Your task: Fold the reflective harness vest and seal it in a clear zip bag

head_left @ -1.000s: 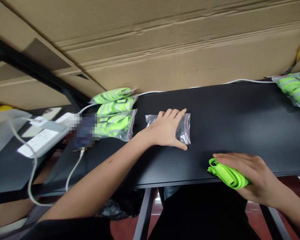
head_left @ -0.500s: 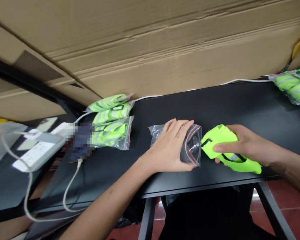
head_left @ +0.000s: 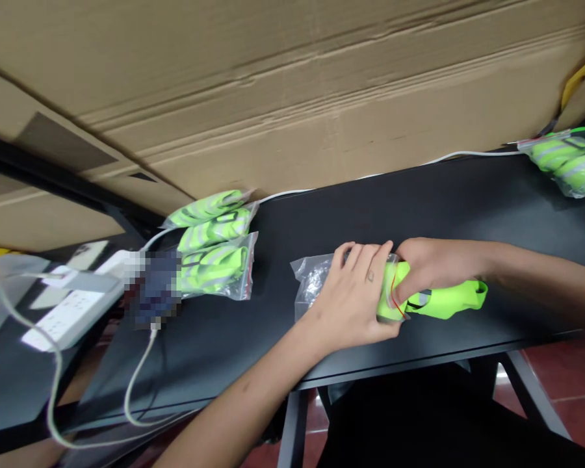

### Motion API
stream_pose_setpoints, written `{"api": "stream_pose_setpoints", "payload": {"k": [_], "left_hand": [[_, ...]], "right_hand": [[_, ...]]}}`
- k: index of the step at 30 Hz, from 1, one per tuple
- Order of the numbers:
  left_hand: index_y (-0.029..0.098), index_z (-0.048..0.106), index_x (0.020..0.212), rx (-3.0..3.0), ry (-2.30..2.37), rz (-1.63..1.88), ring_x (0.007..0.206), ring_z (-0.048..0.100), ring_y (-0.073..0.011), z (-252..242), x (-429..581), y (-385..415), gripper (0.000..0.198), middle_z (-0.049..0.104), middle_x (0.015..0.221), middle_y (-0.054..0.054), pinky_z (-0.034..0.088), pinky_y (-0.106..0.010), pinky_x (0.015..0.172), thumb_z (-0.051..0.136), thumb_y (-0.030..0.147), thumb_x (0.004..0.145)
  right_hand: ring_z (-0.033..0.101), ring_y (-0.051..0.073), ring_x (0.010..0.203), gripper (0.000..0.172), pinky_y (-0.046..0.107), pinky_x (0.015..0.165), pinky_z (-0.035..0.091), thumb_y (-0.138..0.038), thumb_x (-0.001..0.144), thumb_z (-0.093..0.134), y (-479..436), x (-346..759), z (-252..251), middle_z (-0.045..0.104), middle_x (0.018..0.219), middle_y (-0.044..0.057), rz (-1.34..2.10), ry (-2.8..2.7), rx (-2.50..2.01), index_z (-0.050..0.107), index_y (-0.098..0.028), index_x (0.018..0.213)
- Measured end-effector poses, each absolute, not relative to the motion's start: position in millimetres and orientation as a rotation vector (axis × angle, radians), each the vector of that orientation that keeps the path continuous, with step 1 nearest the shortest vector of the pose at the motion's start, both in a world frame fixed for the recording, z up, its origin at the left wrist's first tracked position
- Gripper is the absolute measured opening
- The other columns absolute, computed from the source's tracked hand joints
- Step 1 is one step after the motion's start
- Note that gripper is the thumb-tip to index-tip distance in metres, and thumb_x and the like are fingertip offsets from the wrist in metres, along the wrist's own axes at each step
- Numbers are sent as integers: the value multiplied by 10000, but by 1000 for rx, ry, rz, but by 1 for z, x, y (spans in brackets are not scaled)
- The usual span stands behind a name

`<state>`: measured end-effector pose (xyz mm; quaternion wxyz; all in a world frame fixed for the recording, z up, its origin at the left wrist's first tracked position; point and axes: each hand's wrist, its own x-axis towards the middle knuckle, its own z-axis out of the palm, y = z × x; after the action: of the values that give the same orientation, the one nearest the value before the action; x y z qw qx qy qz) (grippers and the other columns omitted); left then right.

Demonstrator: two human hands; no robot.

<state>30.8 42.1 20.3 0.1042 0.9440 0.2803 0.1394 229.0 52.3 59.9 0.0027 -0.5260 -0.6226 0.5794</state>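
From my remote view, the left hand was clamped around the mouth of a clear plastic zip bag with a red-lined edge. The right hand, nearly touching it, was closed over a folded neon-green fabric piece with a grey reflective band, whose end sat in the bag's mouth. I judged the step in hand to be bagging that piece, with most of it yet to go in; the next move called for pushing it deeper without snagging the film. Well left on the black tabletop lay three filled green bagged packs, near a pixelated object I couldn't identify. A white power strip sat beyond them.
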Motion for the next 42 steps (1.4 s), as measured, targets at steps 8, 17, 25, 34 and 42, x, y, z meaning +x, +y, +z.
{"api": "stream_pose_setpoints", "payload": {"k": [8, 17, 25, 34, 42], "left_hand": [[138, 353, 1407, 2602, 1017, 444, 1194, 523, -373, 2, 40, 53, 929, 553, 1255, -170, 372, -550, 1062, 751, 567, 686], [124, 419, 1318, 2564, 1091, 421, 1135, 523, -370, -8, 41, 57, 977, 561, 1230, -177, 388, -544, 1009, 739, 754, 644], [114, 461, 1255, 2536, 1174, 452, 1082, 522, -359, -10, 43, 51, 848, 556, 1177, -170, 427, -522, 973, 748, 664, 677], [33, 335, 1431, 2578, 1154, 310, 1187, 487, -402, -2, 42, 49, 1178, 503, 1335, -239, 392, -548, 1028, 741, 776, 611], [18, 231, 1482, 2632, 1084, 344, 1267, 458, -438, -3, 36, 48, 1217, 459, 1401, -292, 354, -595, 1060, 728, 763, 658]], "right_hand": [[609, 168, 597, 463, 253, 458, 400, -313, 605, 704, 68, 217, 39, 697, 811, 62, 931, -2219, -1735, 596, -162, 1029], [633, 190, 684, 233, 311, 589, 436, -272, 833, 431, 54, 241, -2, 701, 761, 40, -157, -2314, -1120, 635, -180, 901], [595, 219, 745, 272, 356, 625, 406, -313, 964, 472, 36, 247, -6, 708, 825, 68, -433, -2446, -1163, 661, -176, 825], [516, 333, 1066, 554, 482, 911, 453, -424, 1017, 429, 8, 267, -12, 589, 1203, 215, 104, -2586, -1217, 470, -18, 1392], [578, 265, 1075, 496, 423, 919, 496, -448, 1008, 470, 37, 265, 5, 608, 1192, 136, 679, -2455, -1102, 478, -162, 1414]]}}
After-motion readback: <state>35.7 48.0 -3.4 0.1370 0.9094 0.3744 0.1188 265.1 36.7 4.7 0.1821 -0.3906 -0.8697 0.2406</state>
